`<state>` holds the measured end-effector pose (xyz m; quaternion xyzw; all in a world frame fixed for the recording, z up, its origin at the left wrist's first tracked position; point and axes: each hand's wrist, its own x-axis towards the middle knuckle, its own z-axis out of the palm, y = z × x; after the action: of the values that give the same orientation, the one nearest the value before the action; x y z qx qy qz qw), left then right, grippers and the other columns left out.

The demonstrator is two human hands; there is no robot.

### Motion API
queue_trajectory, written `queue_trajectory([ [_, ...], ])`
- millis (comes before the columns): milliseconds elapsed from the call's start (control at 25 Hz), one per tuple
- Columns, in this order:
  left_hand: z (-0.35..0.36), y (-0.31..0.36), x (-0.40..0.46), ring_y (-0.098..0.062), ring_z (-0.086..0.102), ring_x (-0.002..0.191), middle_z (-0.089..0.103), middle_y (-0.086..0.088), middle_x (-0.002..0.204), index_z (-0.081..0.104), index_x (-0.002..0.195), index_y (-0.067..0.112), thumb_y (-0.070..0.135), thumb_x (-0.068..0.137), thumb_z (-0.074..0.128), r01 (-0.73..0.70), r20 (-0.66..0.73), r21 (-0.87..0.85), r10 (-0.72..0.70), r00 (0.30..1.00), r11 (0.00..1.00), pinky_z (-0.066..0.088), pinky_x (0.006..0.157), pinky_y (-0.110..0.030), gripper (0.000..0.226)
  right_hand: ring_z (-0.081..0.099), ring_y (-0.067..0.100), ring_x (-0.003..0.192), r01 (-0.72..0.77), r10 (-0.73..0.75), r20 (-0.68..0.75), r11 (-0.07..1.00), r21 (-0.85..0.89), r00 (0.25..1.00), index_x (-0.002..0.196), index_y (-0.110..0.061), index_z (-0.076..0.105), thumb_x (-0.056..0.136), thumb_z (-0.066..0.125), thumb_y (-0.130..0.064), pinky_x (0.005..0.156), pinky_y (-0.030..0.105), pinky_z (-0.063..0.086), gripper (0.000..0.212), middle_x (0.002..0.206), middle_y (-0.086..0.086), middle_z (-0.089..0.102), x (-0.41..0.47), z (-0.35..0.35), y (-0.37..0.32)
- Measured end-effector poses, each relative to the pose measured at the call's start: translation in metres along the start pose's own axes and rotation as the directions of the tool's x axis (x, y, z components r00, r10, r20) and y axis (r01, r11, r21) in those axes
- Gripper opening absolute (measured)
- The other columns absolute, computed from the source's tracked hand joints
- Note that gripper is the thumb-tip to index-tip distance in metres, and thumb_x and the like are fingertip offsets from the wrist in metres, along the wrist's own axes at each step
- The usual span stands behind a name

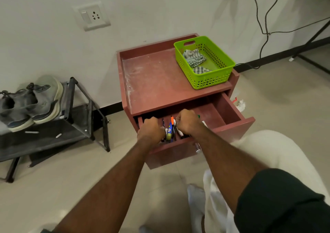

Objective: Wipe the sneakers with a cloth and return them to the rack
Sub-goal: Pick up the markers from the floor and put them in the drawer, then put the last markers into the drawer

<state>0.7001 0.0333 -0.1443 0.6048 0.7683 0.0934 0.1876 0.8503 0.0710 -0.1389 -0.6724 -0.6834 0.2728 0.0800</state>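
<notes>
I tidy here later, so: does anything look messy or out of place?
Yes. White dusty smears streak the red cabinet top, and crumpled white scraps lie on the floor beside the open drawer.

Cabinet: small red bedside unit against the white wall, dusty top with a raised rim.
Drawer: top drawer of the cabinet, pulled out toward me.
Pens: markers and pens lying in the drawer's left part.
Basket: lime green, on the cabinet's right rear corner.
Wall socket: above and left of the cabinet.
Cables: black, hanging down the wall right of the cabinet.
</notes>
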Motion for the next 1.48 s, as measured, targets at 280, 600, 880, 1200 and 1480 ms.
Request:
queue_trajectory([
  [280,-0.004,-0.014,-0.103,-0.027,0.061,0.069,0.064,-0.003,0.075,0.06,0.078,0.017,0.028,0.09,0.057,-0.287,-0.325,-0.039,0.259,0.909,0.957,0.053,0.06,-0.04,0.016,0.063,0.03,0.073,0.21,-0.114,-0.381,0.952,0.221,0.918,0.065,-0.02,0.056,0.072,0.057,-0.015,0.068,0.037,0.053,0.008,0.072,0.004,0.068,-0.111,0.02,-0.002],
  [600,0.056,-0.063,-0.167,-0.024,0.017,0.153,0.021,-0.011,0.165,0.016,0.158,0.009,0.024,0.101,0.043,-0.416,-0.045,0.335,0.455,0.89,0.846,0.01,0.124,-0.037,0.065,0.031,0.03,0.145,0.194,-0.19,0.042,0.965,-0.174,0.981,0.152,-0.008,0.029,0.085,0.06,-0.008,0.115,0.045,0.035,0.074,0.158,0.011,0.031,-0.163,0.077,0.027],
  [880,0.072,-0.074,-0.137,-0.023,-0.005,0.155,-0.004,-0.011,0.167,-0.004,0.159,0.008,0.017,0.1,0.035,-0.371,-0.061,0.373,0.421,0.905,0.85,-0.008,0.121,-0.036,0.071,0.001,0.025,0.153,0.198,-0.208,-0.005,0.938,-0.284,0.978,0.157,-0.01,0.002,0.087,0.055,-0.01,0.122,0.046,0.015,0.088,0.166,0.006,0.003,-0.139,0.081,0.037],
  [1200,0.057,-0.065,-0.049,-0.027,-0.009,0.154,-0.011,-0.014,0.167,-0.01,0.157,0.004,0.018,0.098,0.037,-0.277,-0.066,0.398,0.328,0.942,0.875,-0.003,0.125,-0.041,0.077,-0.006,0.024,0.153,0.179,-0.167,0.063,0.927,-0.329,0.984,0.157,-0.011,-0.006,0.092,0.05,-0.016,0.121,0.044,0.006,0.086,0.165,0.005,-0.011,-0.044,0.057,0.023],
  [1480,0.057,-0.063,-0.007,-0.031,-0.009,0.154,-0.011,-0.017,0.166,-0.011,0.156,0.002,0.013,0.097,0.036,-0.247,-0.048,0.449,0.3,0.953,0.859,-0.001,0.125,-0.043,0.077,-0.004,0.025,0.153,0.254,-0.251,0.06,0.884,-0.392,0.966,0.156,-0.005,-0.008,0.089,0.045,-0.017,0.123,0.044,0.008,0.086,0.165,0.012,-0.004,0.006,0.064,0.024],
])
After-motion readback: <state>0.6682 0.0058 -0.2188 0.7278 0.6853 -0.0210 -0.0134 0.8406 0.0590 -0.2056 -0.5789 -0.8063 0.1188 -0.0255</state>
